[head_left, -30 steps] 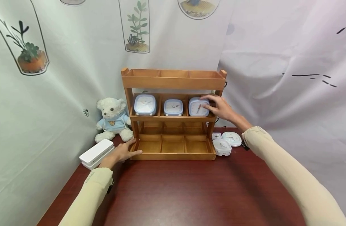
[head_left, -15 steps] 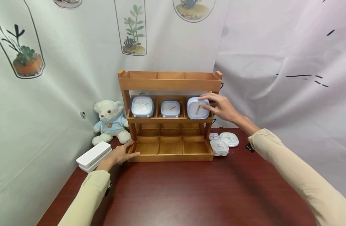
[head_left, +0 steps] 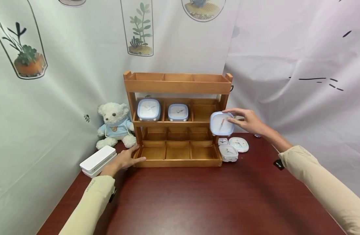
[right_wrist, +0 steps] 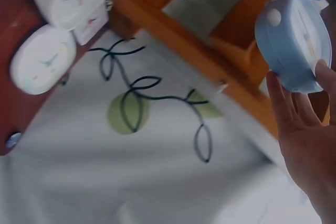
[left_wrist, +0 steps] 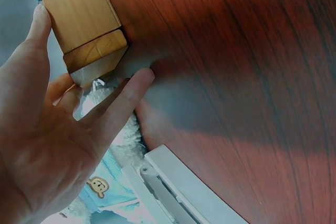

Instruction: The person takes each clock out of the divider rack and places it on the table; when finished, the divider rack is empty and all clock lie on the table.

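My right hand (head_left: pixel 250 122) pinches a light-blue alarm clock (head_left: pixel 220 124) between thumb and fingers. The clock hangs in the air by the right side of the wooden rack (head_left: pixel 177 87); in the right wrist view its blue edge (right_wrist: pixel 281 45) faces the camera. Two more blue clocks stand on the middle shelf, a larger one (head_left: pixel 149 109) at left and a smaller one (head_left: pixel 178 112) in the centre. At the rack's lower left corner, my left hand (head_left: pixel 124 160) rests with its fingers spread. In the left wrist view those fingers lie around the corner post (left_wrist: pixel 86 19).
White clocks stand to the right of the rack: a round-cornered one (head_left: pixel 228 153), an oval one (head_left: pixel 238 144) and a small square one (head_left: pixel 223 141). At left sit a teddy bear (head_left: pixel 113 125) and stacked white boxes (head_left: pixel 98 160). The red-brown table (head_left: pixel 180 199) spreads in front.
The right hand has lifted the blue clock out of the right compartment of the middle shelf and carried it right and slightly down. My left hand has stayed at the rack's corner.
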`<state>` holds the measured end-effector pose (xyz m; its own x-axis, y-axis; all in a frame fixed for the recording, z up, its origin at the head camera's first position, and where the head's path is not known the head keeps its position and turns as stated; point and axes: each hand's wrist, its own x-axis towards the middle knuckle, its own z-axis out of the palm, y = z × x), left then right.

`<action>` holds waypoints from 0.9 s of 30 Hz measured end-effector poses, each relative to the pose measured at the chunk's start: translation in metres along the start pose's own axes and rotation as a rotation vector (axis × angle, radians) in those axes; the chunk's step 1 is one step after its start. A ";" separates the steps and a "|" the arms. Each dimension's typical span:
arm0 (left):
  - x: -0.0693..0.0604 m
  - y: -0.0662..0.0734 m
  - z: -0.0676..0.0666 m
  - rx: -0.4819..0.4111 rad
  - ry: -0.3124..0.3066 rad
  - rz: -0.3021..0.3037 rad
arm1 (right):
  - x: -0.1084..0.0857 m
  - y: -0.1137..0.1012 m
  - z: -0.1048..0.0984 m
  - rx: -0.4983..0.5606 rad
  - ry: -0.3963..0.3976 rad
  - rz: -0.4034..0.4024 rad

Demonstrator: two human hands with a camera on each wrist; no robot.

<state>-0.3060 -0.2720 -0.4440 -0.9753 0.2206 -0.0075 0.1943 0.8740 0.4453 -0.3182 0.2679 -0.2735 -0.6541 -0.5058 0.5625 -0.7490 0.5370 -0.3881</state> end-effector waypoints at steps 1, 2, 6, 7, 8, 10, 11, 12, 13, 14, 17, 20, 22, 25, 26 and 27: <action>0.000 0.000 0.000 0.000 -0.002 -0.001 | -0.005 0.002 -0.002 0.005 -0.011 0.020; 0.000 0.000 0.000 -0.001 -0.004 -0.001 | -0.011 0.005 -0.003 0.005 -0.021 0.035; 0.000 0.001 0.000 -0.006 -0.001 0.005 | -0.033 0.020 -0.010 -0.018 -0.038 0.106; 0.000 0.002 0.000 -0.008 -0.002 0.008 | -0.039 0.024 -0.011 -0.021 -0.036 0.128; 0.001 0.003 0.000 -0.007 -0.002 0.011 | -0.045 0.028 -0.012 -0.027 -0.033 0.150; 0.001 0.005 0.000 -0.005 -0.006 0.010 | -0.057 0.037 -0.015 -0.051 -0.032 0.176; 0.000 0.005 0.000 -0.004 -0.010 0.008 | -0.063 0.042 -0.016 -0.057 -0.032 0.185; 0.000 0.006 0.000 -0.007 -0.014 0.002 | -0.068 0.046 -0.016 -0.067 -0.035 0.188; 0.000 0.006 0.000 -0.006 -0.017 -0.004 | -0.074 0.050 -0.016 -0.076 -0.038 0.189; -0.001 0.006 0.000 -0.006 -0.019 -0.011 | -0.078 0.055 -0.016 -0.088 -0.040 0.187; -0.001 0.006 0.000 -0.009 -0.016 -0.014 | -0.092 0.067 -0.016 -0.105 -0.038 0.187; -0.002 0.007 -0.002 -0.015 -0.016 -0.012 | -0.104 0.078 -0.016 -0.089 -0.040 0.192; -0.002 0.006 -0.002 -0.017 -0.017 -0.015 | -0.111 0.086 -0.015 -0.060 -0.051 0.197; -0.003 0.006 -0.003 -0.021 -0.019 -0.023 | -0.122 0.097 -0.011 -0.008 -0.067 0.205; -0.003 0.005 -0.003 -0.021 -0.020 -0.020 | -0.125 0.101 -0.010 -0.010 -0.068 0.205; -0.003 0.005 -0.003 -0.020 -0.020 -0.023 | -0.129 0.104 -0.008 -0.009 -0.069 0.207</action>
<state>-0.3025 -0.2695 -0.4392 -0.9771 0.2096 -0.0360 0.1697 0.8703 0.4624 -0.3112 0.3948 -0.3807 -0.8000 -0.4289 0.4196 -0.5969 0.6405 -0.4833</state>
